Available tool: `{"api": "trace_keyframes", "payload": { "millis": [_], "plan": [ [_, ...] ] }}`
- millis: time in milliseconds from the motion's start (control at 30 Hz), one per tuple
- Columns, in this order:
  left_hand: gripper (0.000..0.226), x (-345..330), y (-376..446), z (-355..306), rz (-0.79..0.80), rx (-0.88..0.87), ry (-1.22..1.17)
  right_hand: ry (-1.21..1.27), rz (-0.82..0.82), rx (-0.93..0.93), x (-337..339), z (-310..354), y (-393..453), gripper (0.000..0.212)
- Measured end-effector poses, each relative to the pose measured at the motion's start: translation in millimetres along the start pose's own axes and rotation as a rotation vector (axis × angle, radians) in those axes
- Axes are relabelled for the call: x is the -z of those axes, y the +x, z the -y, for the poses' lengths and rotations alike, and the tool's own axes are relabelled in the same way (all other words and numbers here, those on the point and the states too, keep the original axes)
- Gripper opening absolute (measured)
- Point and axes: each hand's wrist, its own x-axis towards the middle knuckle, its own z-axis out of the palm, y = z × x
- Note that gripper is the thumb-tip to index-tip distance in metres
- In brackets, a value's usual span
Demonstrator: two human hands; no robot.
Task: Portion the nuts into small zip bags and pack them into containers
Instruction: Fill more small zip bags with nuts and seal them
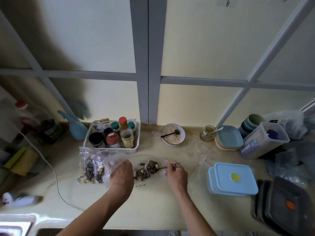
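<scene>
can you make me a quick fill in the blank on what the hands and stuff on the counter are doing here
1. The right hand holds a ____ loaded with seeds.
2. The left hand grips a clear plastic ____.
3. The light blue containers beside the right hand have a ____ sticker on the lid.
4. The white bowl of oats has a ____ spoon resting in it.

Missing words: spoon; bag; yellow; black

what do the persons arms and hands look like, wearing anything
Both forearms are bare up to the frame's bottom edge, with no sleeves in view. The left hand and right hand wear no gloves. No watch, bracelet or ring shows on either; the picture is too soft to rule out a thin ring.
</scene>
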Motion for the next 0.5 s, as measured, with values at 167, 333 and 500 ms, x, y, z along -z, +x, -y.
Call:
{"api": "trace_keyframes", "payload": {
  "millis": [167,333,500],
  "plan": [
    [0.030,-14.4,-10.5,-2.5,-0.025,-0.134,-0.028,0.188,0.030,-0.030,9.7,10.8,-6.9,0.023],
    [0.049,-55.8,6.4,12.5,-0.093,-0.142,-0.034,0.257,0.021,0.031,25.1,19.2,-7.5,0.027],
    [0.049,-77.3,13.9,19.9,-0.084,-0.164,-0.063,0.270,-0.039,0.091,41.7,39.3,-13.6,0.028]
  ]
}}
